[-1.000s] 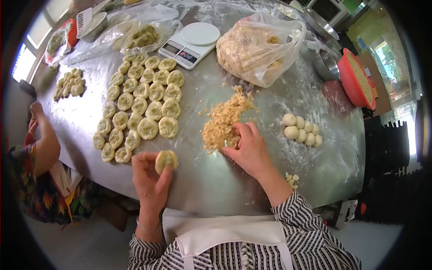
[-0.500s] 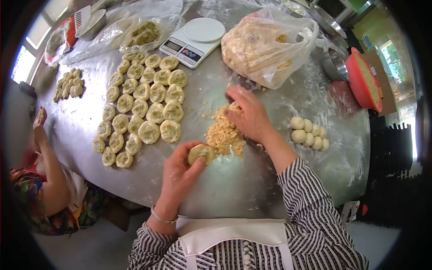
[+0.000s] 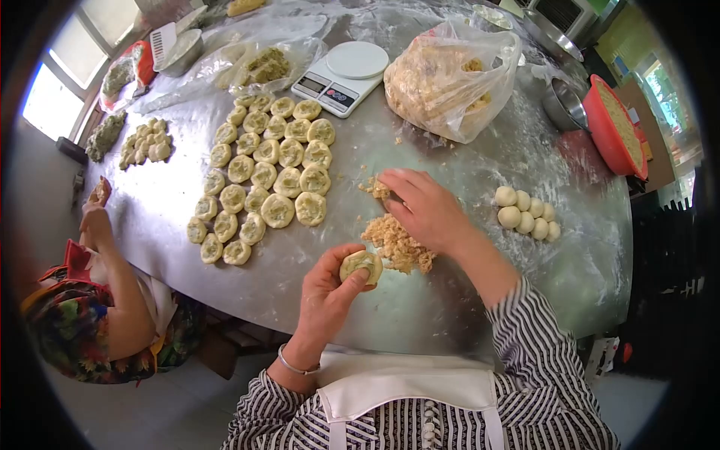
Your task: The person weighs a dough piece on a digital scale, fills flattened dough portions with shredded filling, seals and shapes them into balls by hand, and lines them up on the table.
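My left hand is closed round a flattened dough round with a greenish filling pressed into its middle; the thumb lies on top. My right hand is palm down with its fingers extended, fingertips at a small clump of crumbly tan filling. The larger crumbly pile lies just below that hand, partly covered by it. To the left, several filled dough rounds stand in rows on the metal table. Several smooth dough balls sit right of my right forearm.
A white kitchen scale and a plastic bag of crumbly filling stand farther back. Greenish filling lies on plastic. At right are a metal bowl and a red basin. Another person's arm reaches in at left.
The view has shifted, moving the table contents across the picture. My right fingers have separated a small clump from the crumbly pile. My left hand still holds the dough round.
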`<state>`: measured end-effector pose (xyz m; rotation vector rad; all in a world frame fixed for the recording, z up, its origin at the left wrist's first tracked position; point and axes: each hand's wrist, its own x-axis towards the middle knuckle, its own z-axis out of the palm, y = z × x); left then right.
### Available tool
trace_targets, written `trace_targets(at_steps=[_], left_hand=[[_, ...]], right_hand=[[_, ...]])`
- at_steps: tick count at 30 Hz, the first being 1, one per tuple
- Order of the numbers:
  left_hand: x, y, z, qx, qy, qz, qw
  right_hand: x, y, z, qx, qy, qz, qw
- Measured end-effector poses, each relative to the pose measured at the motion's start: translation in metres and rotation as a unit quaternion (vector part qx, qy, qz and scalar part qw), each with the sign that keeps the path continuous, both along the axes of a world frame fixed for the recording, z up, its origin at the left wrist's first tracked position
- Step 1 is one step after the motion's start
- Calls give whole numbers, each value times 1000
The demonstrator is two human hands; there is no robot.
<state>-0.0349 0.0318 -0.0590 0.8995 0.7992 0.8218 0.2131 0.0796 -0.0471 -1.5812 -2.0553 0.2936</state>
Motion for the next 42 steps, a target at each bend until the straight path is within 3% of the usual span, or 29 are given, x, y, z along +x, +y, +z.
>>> trace_targets(at_steps=[4,11,13,16,19,22,25,27,30,33,36,38,42], left_hand=[[-6,-10,2,-45,-39,13,998],[-25,-20,-15,-33,-58,4,998],[-22,-23,-27,42,-4,-4,999],[-18,-25,-30,103,68,-30,992],[-22,-25,-21,148,130,-28,980],[-27,-25,-16,163,167,-28,972],[-28,-23,-16,191,178,-29,965],[-28,-22,-13,183,160,-13,970],[-27,-21,-13,172,155,-19,973],[-28,-21,-13,173,171,-44,969],[-28,-21,-14,185,184,-52,964],[-28,-22,-14,165,168,-48,971],[-25,-21,-29,138,120,-46,982]], right_hand=[[-18,50,-30,51,-5,-1,999],[-14,7,3,-109,-112,84,984],[-22,12,12,-104,-106,59,987],[-39,53,-11,4,-96,66,993],[-49,67,-28,-6,-97,74,993],[-47,37,5,-112,-96,89,985],[-19,2,22,-117,-89,114,983],[-5,-16,34,-34,-60,67,995],[17,-36,49,-76,-15,-64,995],[32,-48,50,-209,22,-95,973],[33,-58,31,-159,41,-56,985],[44,-57,2,-66,15,-37,997],[42,-56,-6,-37,0,-72,997]])
